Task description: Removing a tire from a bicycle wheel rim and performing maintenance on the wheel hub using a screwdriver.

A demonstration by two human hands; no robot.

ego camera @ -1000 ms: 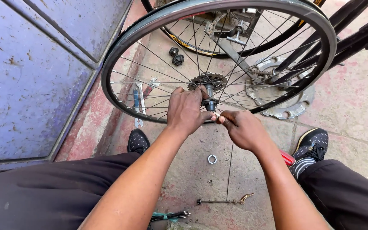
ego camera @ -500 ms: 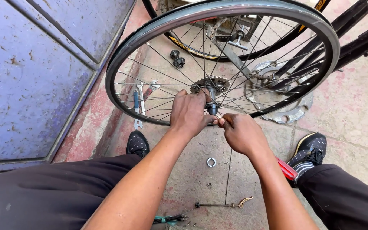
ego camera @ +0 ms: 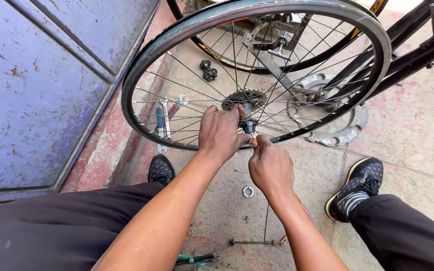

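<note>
A spoked bicycle wheel [ego camera: 177,37] with a dark tyre stands upright in front of me, its hub and toothed sprocket [ego camera: 244,98] at the middle. My left hand [ego camera: 220,131] is closed around the near end of the hub axle [ego camera: 248,125]. Just right of it, my right hand [ego camera: 271,165] pinches something small at the axle tip; the fingers hide what it is. Both hands touch at the axle.
A metal washer [ego camera: 247,191] lies on the pavement between my shoes [ego camera: 160,169] [ego camera: 355,188]. A skewer rod [ego camera: 254,242] lies nearer me. A spanner [ego camera: 163,125], a chainring [ego camera: 345,128], a black bike frame [ego camera: 418,47] and a blue metal door [ego camera: 36,85] surround the wheel.
My view has shifted slightly and the wheel sits a little higher and further right. Both hands stay at the axle, the right one working its fingers closer to the tip.
</note>
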